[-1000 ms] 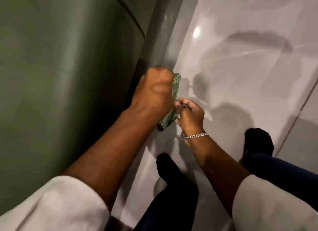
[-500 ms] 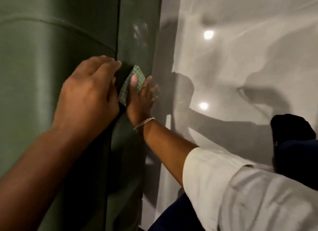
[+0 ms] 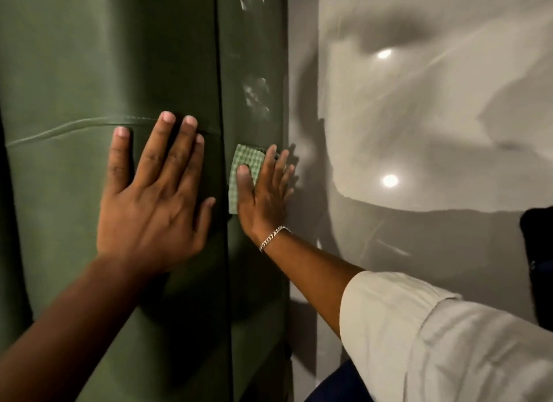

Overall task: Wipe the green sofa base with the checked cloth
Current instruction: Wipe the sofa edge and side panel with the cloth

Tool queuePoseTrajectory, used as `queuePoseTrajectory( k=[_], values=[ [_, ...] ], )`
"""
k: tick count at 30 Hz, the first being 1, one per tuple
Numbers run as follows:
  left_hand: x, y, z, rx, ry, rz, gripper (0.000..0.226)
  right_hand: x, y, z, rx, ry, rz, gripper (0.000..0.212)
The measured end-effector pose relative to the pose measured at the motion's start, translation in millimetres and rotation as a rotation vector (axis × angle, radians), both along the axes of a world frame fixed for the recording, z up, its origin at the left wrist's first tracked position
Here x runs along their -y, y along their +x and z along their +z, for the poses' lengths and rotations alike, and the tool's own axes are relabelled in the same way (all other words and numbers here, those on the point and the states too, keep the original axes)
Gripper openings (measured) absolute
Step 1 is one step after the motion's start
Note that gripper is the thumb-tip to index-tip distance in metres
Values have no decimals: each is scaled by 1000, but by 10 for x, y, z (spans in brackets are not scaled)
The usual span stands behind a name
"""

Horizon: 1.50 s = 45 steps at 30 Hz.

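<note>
The green sofa base [image 3: 254, 72] runs as a narrow vertical strip between the padded sofa front [image 3: 104, 57] and the floor. The small green checked cloth [image 3: 244, 157] lies flat against this strip. My right hand [image 3: 264, 198], wearing a chain bracelet, presses on the cloth with fingers extended, covering its right and lower parts. My left hand [image 3: 155, 201] rests flat on the padded sofa front just left of the cloth, fingers spread, holding nothing. Pale smudges show on the base above the cloth.
Glossy grey floor tiles [image 3: 419, 132] fill the right side, with light reflections and shadows. My foot in a black sock [image 3: 538, 252] sits at the right edge. My white sleeve [image 3: 434, 341] and dark trouser leg fill the lower right.
My left hand has let go of the cloth and spread flat on the sofa front. My right hand has flattened the cloth against the base strip. The view has come closer to the sofa.
</note>
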State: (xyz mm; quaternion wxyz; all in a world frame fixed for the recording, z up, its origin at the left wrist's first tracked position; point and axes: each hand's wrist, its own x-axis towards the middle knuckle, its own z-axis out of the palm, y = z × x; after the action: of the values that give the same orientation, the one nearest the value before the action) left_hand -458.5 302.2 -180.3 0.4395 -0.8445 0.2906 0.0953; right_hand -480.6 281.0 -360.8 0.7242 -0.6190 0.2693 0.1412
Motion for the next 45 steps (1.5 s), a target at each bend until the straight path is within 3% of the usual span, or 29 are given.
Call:
queuePoseTrajectory(
  k=[4, 9, 12, 17, 20, 24, 31, 36, 42, 45],
  values=[
    [-26, 19, -13, 19, -9, -28, 76, 147, 401, 170, 30, -34, -57, 76],
    [33, -2, -22, 33, -29, -5, 74, 162, -51, 59, 76, -103, 102, 72],
    [25, 12, -24, 44, -37, -1, 74, 100, 27, 171, 95, -58, 52, 80],
    [30, 14, -42, 50, -67, -18, 73, 261, 508, -32, 312, -202, 9, 82],
    [20, 54, -1, 28, -75, -33, 73, 236, 326, -202, 403, -246, 26, 83],
    [182, 392, 75, 8, -33, -62, 73, 71, 22, -197, 430, -202, 60, 80],
    [476, 1238, 110, 56, -82, -54, 79, 352, 744, -80, 315, -205, -36, 80],
    [534, 1320, 71, 60, -126, -55, 80, 237, 185, -143, 344, -177, 73, 83],
    [534, 1326, 47, 64, -98, -73, 82, 502, 1044, -173, 340, -199, 32, 87],
    [575, 1368, 60, 67, -51, -77, 85, 502, 889, -405, 401, -222, 86, 89]
  ],
)
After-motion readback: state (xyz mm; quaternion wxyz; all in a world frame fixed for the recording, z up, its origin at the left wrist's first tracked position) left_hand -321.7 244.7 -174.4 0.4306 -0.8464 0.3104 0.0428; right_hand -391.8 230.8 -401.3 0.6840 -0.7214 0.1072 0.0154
